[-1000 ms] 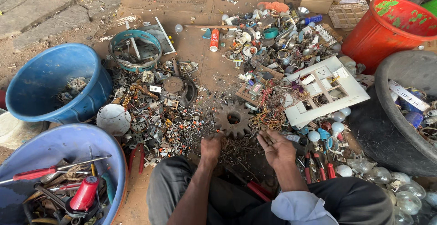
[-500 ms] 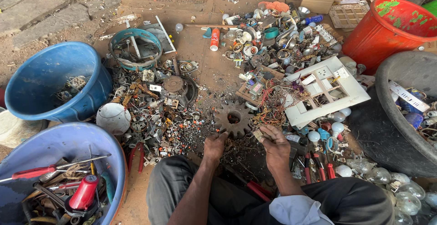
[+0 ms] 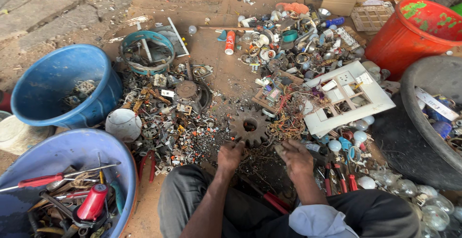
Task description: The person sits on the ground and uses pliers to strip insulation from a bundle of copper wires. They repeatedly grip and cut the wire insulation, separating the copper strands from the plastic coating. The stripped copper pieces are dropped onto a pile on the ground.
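Head view, looking straight down at someone seated on the ground among scrap. At far left sit three tubs: a blue bucket with a few bits in it, a pale blue basin below it holding red-handled tools, and a small teal ring-shaped tub further back. One white dome-shaped piece lies just beside the basin, and one pair of red-handled pliers lies near the person's knee.

In the middle, the left hand is curled down into the litter, fingers bent together; whether it pinches anything I cannot tell. Just beyond it, a little to its right, lies the single rusty gear, flat on the cardboard, its bore facing up, so it has no long axis to speak of. Its toothed edge is almost touching the left fingertips. The right hand is also bent over, its fingers closed on a small dark piece that is too small to name. The gear lies up and to the left of that hand, so the left hand is the nearer of the two.

Rightward come a tangle of wires, one white switch plate, several loose bulbs, one red bucket and one dark grey tub.
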